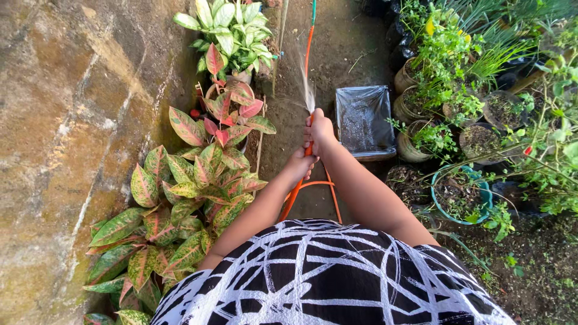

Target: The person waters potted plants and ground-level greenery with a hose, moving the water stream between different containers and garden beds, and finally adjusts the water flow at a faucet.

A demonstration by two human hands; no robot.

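My right hand (319, 131) grips the end of an orange garden hose (299, 188), thumb near the nozzle end. Water (307, 87) sprays out upward and away from it. My left hand (300, 165) holds the same hose just below the right hand. The hose loops down beneath my arms and another orange stretch runs away along the wet soil path (337, 42). Red-and-green leafy plants (192, 180) stand to the left of my hands.
A rough stone wall (72, 132) fills the left side. A black plastic tray of soil (363, 119) lies right of my hands. Several pots with green herbs (448, 72) and a blue pot (460, 195) crowd the right.
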